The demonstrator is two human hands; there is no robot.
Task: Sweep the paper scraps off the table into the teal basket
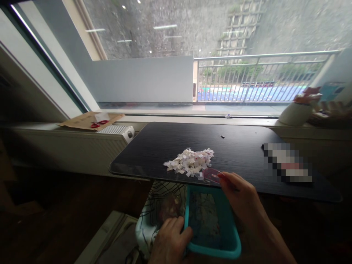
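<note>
On the black table (176, 135) lies a heap of small white paper scraps (191, 161), close to the front edge. My right hand (242, 194) pinches a flat, see-through reddish tool (211, 175) with a rounded end; its exact kind I cannot make out. The tool's end is at the lower right of the heap, near the table edge. Below the edge is a turquoise plastic basin (236, 245). My left hand (173, 238) is closed on the basin's left rim, thumb over the edge. Something pale and flat shows dimly on the basin's bottom.
Beside the basin sits a light bag with dark lines (145, 220). A pixelated object (287, 163) lies at the table's right. Red-handled scissors (99, 124) rest on brown paper (74, 121) on the radiator (118, 132). A white pot-like object (295, 112) stands on the sill.
</note>
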